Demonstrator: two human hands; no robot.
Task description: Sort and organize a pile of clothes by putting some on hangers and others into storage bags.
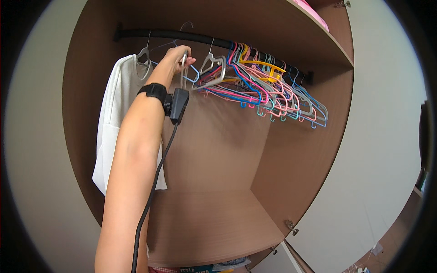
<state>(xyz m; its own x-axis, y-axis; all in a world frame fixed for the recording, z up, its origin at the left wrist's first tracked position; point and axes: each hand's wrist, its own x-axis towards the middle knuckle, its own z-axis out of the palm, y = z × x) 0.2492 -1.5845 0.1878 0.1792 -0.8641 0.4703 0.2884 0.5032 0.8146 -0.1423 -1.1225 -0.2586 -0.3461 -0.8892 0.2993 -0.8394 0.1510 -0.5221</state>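
Note:
My left hand (181,55) reaches up to the black hanging rod (164,33), its fingers closed round a grey clothes hanger (182,78). A metal hook rises above the rod over the hand; I cannot tell whether it is lifted off or still resting there. Left of my forearm hangs a white garment (114,100) on a grey hanger, partly covered by the arm. A blue hanger (195,73) shows just behind my fingers. To the right, another grey hanger (215,81) hangs at an angle from the rod. My right hand is out of view.
Many coloured hangers (268,86) crowd the rod's right half. A shelf (318,34) with something pink on it runs above. Open white doors (378,127) flank the brown wardrobe. Below its floor panel (209,227) lie folded things. A black cable (157,177) trails from the wrist device (179,105).

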